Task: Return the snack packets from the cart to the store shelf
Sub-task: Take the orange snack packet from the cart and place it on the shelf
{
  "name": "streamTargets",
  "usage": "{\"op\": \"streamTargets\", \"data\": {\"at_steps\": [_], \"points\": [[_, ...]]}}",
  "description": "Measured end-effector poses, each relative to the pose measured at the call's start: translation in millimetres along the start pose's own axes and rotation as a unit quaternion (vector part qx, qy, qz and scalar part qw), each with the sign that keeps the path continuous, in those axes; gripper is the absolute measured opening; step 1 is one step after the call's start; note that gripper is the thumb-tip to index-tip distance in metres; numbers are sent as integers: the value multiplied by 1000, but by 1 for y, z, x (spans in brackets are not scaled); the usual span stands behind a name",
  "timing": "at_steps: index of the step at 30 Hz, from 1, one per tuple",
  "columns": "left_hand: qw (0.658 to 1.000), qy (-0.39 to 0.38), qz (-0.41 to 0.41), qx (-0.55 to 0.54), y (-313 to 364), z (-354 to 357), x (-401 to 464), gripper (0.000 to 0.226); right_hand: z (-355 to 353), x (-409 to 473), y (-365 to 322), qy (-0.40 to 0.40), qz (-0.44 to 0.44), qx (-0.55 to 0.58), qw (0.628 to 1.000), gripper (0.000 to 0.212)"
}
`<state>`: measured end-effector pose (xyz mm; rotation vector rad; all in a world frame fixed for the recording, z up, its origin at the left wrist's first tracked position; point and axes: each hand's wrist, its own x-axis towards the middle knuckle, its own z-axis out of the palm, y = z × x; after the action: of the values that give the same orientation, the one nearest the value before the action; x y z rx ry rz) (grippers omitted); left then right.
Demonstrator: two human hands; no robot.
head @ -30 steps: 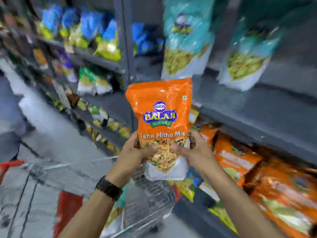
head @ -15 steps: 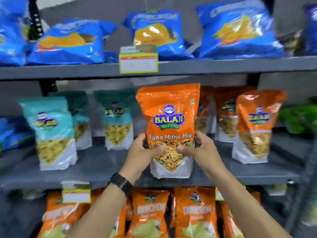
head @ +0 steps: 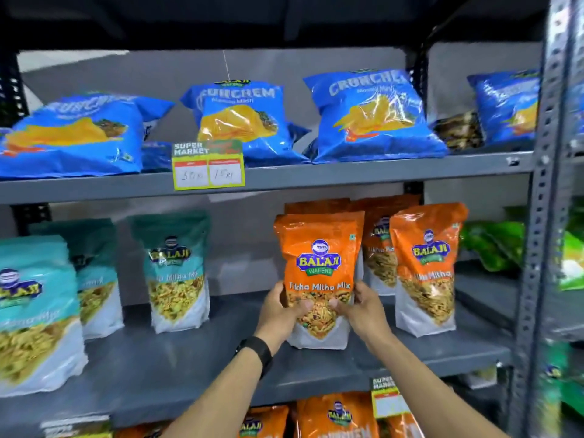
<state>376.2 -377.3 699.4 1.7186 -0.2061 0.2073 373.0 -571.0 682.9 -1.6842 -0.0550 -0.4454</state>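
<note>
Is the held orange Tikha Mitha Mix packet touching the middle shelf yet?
Cannot tell. In the head view the packet, held by both hands, has its base low against the shelf, but no contact or gap shows plainly.

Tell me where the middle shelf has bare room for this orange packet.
Widest bare patch: middle shelf between the teal packet and the held orange packet. Front edge is bare too. Right is crowded: orange packets stand close together up to the green bags.

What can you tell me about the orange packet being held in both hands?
The glossy orange plastic snack packet reads "Balaji Wafers, Tikha Mitha Mix", with a clear window showing the mix and a white base. It stands upright on the grey metal middle shelf, gripped low by the left hand and right hand, ahead of matching orange packets.
</note>
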Motion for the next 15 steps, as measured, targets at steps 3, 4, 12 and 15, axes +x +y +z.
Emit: {"op": "streamTargets", "data": {"at_steps": [3,4,12,15], "points": [[1000,-18,0,-5,1,-6,-5,62,0,-13,-5,48,-7,-48,998,59],[1000,-22,4,-3,1,-10,-10,72,-1,-20,-7,82,-17,-58,995,60],[979,155,118,67,-21,-85,-105,40,48,-96,-35,-27,-127,-55,990,38],[965,236,94,63,-57,-129,-162,31,101,-131,-32,-154,-136,-65,977,42]]}}
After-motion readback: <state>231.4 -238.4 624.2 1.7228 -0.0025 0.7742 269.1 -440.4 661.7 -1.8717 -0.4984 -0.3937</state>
